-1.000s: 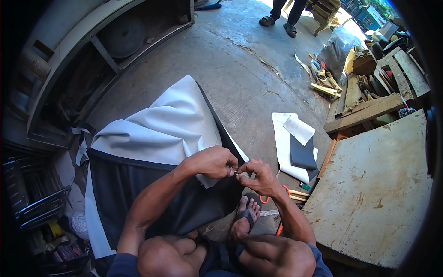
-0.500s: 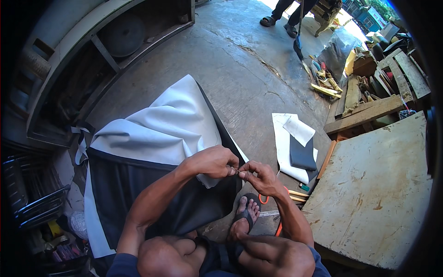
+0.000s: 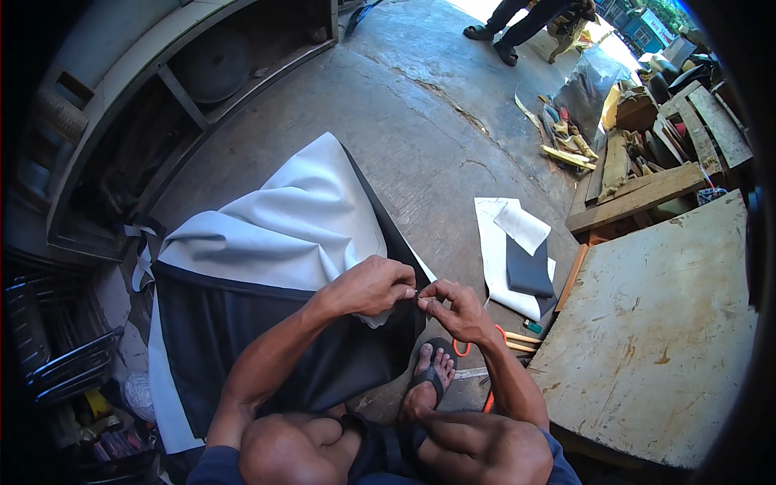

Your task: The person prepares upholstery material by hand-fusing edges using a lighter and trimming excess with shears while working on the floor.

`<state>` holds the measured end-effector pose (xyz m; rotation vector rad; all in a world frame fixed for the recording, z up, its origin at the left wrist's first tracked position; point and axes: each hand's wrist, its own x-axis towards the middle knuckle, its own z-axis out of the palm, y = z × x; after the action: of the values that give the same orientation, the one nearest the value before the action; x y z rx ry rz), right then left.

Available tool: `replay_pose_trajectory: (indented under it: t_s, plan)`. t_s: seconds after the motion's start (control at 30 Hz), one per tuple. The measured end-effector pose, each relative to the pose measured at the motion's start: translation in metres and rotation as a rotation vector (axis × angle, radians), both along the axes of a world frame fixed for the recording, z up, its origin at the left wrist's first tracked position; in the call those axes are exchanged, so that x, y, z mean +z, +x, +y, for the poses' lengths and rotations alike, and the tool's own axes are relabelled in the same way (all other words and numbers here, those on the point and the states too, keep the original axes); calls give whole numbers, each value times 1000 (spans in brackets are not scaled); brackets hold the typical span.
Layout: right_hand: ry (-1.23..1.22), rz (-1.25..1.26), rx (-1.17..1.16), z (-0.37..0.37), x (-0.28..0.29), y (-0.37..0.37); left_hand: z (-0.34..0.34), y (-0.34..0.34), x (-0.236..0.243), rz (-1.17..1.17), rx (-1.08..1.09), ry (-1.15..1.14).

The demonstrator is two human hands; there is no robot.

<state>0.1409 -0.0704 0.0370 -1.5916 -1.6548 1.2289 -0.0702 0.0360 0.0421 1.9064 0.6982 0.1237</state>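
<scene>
A large sheet of black material [image 3: 267,347] with a white backing [image 3: 283,210] lies folded in front of me. My left hand [image 3: 376,287] and my right hand [image 3: 449,311] meet over its right edge, fingertips pinched close together on a tiny thing I cannot make out. Orange-handled scissors [image 3: 461,347] lie beside my right forearm, near some wooden sticks [image 3: 522,345]. Right of these hands, white pieces [image 3: 493,238] and a folded dark grey piece [image 3: 529,271] rest on the floor.
A metal cabinet frame [image 3: 184,101] stands left, stacked metal frames [image 3: 61,356] lower left. Right are a worn board [image 3: 638,323], wood scraps [image 3: 630,153] and offcuts [image 3: 566,137]. Another person's legs [image 3: 513,32] stand at the far top.
My fingertips have shifted slightly but stay pinched together. The other person's legs moved a little right; a long-handled tool seen beside them half a second ago has left that spot.
</scene>
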Motion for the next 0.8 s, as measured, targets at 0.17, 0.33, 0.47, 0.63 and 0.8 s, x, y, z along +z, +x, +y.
replay_pose_trajectory:
  t_s: [0.17, 0.33, 0.47, 0.63, 0.8]
  plan:
    - [-21, 19, -56, -3, -1, 6, -2, -3, 20, 40, 71, -116]
    - [54, 12, -49, -2, -9, 2, -12, -8, 2, -92, 55, -33]
    - [147, -12, -23, -2, -10, -1, -14, -6, 2, -73, 89, -55]
    - [147, -30, -36, -3, -10, -3, -16, -6, -3, -82, 106, -106]
    - [147, -49, -15, -3, -9, -4, -19, -7, -9, -96, 143, -189]
